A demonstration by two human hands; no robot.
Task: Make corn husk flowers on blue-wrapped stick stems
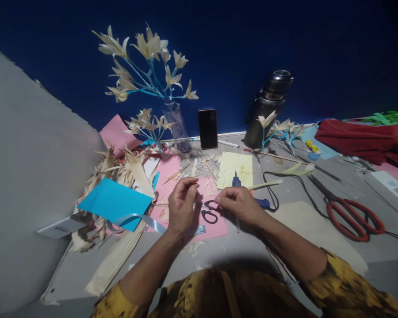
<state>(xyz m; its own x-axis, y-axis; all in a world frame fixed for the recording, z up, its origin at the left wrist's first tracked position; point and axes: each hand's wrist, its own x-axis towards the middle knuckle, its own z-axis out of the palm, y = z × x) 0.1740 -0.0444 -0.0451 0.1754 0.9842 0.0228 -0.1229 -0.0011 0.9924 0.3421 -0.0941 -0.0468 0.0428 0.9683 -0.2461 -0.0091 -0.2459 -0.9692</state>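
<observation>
My left hand [182, 206] hovers over pink paper [219, 227], fingers curled in and thumb near the index finger; whatever it pinches is too small to make out. To its right, my right hand [240, 204] is closed in a pinch, with a faint thin strand by its fingertips that I cannot name. Between the hands lie small scissors [209, 216] with black handles. Partly hidden behind my right hand is a blue glue gun [236, 179]. A pale blue ribbon [149, 219] curls beside my left wrist.
Cream flowers on blue stems stand in a clear vase [177, 128] at the back. Nearby are a phone [208, 129], a dark flask [267, 110] and yellow paper [235, 165]. Large red-handled scissors [351, 216] lie right; dried husks [116, 274] and blue card [114, 201] lie left.
</observation>
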